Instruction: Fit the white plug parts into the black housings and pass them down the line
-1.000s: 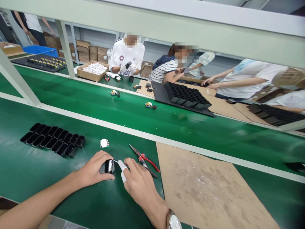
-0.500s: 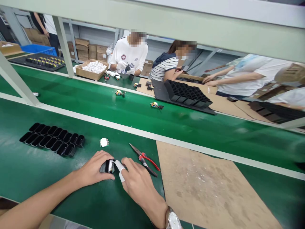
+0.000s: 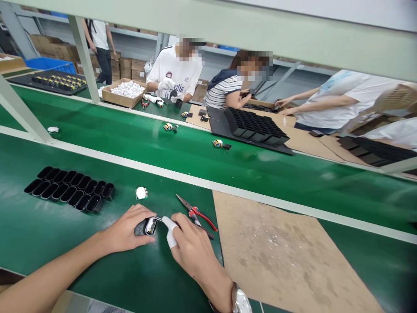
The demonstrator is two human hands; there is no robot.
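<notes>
My left hand [image 3: 132, 230] is closed around a small black oval housing [image 3: 146, 229] on the green bench. A white part and a bit of circuit board [image 3: 151, 226] show inside its open top. Just to the right, my right hand [image 3: 187, 241], with white covers on its fingers, pinches thin pale wires [image 3: 158, 218] that run to the housing's upper edge. Behind the hands lies a small board with a round white top [image 3: 141, 193]. Pliers with red and black handles [image 3: 195, 214] rest beyond my right hand.
Two rows of black oval housings [image 3: 70, 189] stand at the left. A cardboard sheet [image 3: 280, 252] covers the bench at right. Across a pale rail runs a green conveyor [image 3: 130, 134] carrying small assemblies [image 3: 221, 144]. Several co-workers [image 3: 177, 71] are on the far side, near stacked black trays [image 3: 256, 126].
My right fingers have drawn slightly away from the housing, and thin wires now show between. The housing has tipped more upright. Assemblies on the conveyor have shifted right.
</notes>
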